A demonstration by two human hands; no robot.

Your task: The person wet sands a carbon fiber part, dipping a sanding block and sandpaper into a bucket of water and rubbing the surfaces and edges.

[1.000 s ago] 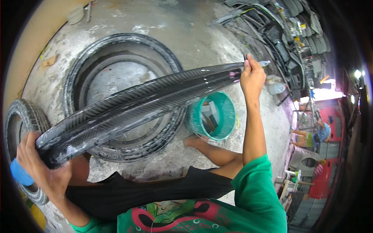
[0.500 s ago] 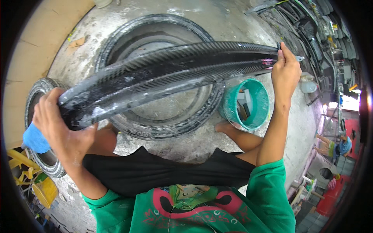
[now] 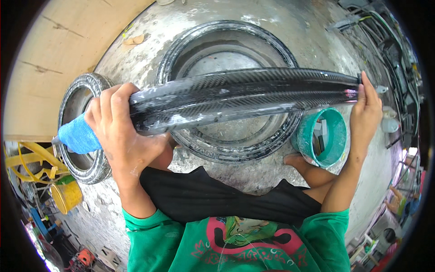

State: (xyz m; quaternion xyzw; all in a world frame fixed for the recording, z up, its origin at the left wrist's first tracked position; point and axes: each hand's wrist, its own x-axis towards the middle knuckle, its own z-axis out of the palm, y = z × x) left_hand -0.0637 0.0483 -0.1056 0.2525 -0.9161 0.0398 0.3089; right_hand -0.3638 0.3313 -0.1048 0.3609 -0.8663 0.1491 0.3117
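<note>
A long, curved, glossy black carbon-fibre panel with a channel along its length is held nearly level across the view, above a large tyre. Around its left end my left hand is closed, fingers over the top and thumb underneath. My right hand pinches the narrow right end, where a small dark piece sticks up. Whitish smears mark the panel's left part. A blue cloth shows right beside my left hand, over the small tyre; whether the hand touches it is hidden.
The large tyre lies flat on the concrete floor, a smaller tyre left of it. Near my right forearm stands a green bucket holding blocks. A yellow bucket is at lower left, a wooden board at upper left. Black parts pile up far right.
The panel has turned to lie more level and its channel faces me less. My left hand has come closer to the middle of the view. The whole scene has shifted rightward.
</note>
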